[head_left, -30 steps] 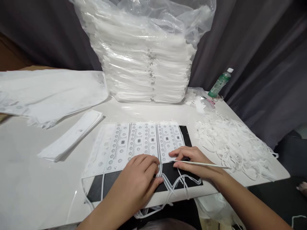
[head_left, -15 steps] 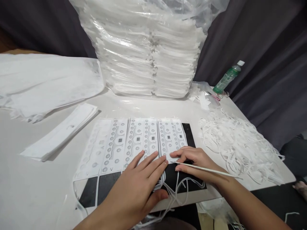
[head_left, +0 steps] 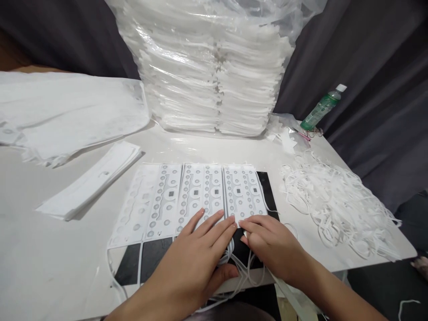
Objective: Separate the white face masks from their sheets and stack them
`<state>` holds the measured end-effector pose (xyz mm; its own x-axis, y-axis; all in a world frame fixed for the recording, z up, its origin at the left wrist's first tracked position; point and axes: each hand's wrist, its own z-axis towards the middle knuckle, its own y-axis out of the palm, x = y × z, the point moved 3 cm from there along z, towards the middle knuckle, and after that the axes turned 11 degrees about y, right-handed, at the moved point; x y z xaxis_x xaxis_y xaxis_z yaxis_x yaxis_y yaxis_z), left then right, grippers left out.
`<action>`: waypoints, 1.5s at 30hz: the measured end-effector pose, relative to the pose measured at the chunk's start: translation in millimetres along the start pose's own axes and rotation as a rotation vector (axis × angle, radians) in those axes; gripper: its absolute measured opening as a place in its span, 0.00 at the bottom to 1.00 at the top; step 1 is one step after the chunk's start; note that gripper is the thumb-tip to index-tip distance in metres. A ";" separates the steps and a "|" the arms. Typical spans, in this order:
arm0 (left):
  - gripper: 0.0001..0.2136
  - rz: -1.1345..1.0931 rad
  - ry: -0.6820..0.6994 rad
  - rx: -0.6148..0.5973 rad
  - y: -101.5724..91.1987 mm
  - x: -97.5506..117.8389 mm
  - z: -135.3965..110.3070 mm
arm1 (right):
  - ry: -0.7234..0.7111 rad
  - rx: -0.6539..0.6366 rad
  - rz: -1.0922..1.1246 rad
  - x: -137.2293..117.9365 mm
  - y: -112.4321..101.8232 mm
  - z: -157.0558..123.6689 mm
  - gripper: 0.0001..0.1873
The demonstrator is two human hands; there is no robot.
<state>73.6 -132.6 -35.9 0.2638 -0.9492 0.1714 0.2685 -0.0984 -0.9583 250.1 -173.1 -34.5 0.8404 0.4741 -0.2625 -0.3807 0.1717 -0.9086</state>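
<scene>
Flat with its fingers spread, my left hand [head_left: 203, 245] presses on the lower edge of a row of white printed sheets [head_left: 197, 185] with grey circles and small dark squares. The sheets overlap on a black board [head_left: 157, 258]. At the lower edge of the rightmost sheet [head_left: 245, 187], my right hand [head_left: 272, 243] is closed, thumb and fingers pinched together. What it grips is mostly hidden; a bit of white shows by the thumb. White cords [head_left: 234, 263] hang in loops from the sheets below my hands, over the table edge.
A tangled heap of white cords [head_left: 337, 200] lies on the right. Behind stands a clear plastic bag [head_left: 214, 80] of stacked white pieces. Folded white sheets [head_left: 90, 180] and a larger white pile [head_left: 73, 111] lie left. A green bottle [head_left: 323, 109] leans at the back right.
My right hand has turned over and closed more, and the thin white stick-like piece seen across it no longer shows. My left hand stays on the sheets. The view has shifted slightly.
</scene>
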 end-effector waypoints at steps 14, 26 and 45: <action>0.27 -0.061 -0.037 -0.031 0.1 -0.2 2.0 | 0.004 0.054 0.090 6.4 4.1 2.1 0.06; 0.27 -0.069 -0.039 -0.054 1.5 -1.4 0.0 | 0.054 0.056 0.300 21.3 -13.1 7.4 0.06; 0.27 -0.123 -0.062 -0.036 -0.8 0.2 1.1 | -0.116 0.024 0.114 17.5 -9.5 8.0 0.07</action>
<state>74.5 -132.4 -34.8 0.2876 -0.9092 0.3011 0.2689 -0.2250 -0.9365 265.3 -159.5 -27.8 0.7418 0.5879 -0.3226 -0.4811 0.1314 -0.8668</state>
